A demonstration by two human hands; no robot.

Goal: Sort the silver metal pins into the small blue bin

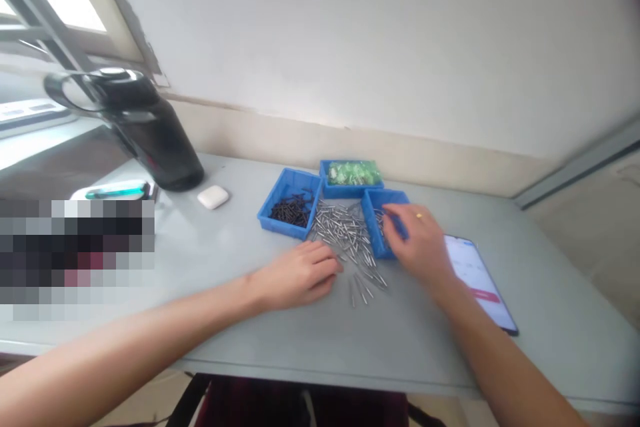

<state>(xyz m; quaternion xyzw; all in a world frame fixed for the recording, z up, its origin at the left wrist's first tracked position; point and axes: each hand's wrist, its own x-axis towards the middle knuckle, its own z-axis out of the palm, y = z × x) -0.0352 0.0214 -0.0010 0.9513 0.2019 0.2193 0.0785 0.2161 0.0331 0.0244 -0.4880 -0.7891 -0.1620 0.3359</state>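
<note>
A loose heap of thin silver metal pins (345, 227) lies on the grey table between the blue bins. My left hand (300, 273) rests on the table at the heap's near left edge. Its fingers are curled together, and what they hold, if anything, is hidden. Over the right blue bin (383, 250) is my right hand (417, 240), thumb and forefinger apart, with nothing visible between them. Some silver pins show inside that bin, partly covered by the hand. Several pins lie apart from the heap, nearer the table's front.
The left blue bin (267, 220) contains small black pieces (291, 211). Behind, another blue bin (353, 192) holds a green bag (354, 172). A phone (483, 287) lies on the right. At left are a black bottle (163, 140), a white case (213, 197) and a teal pen (115, 193).
</note>
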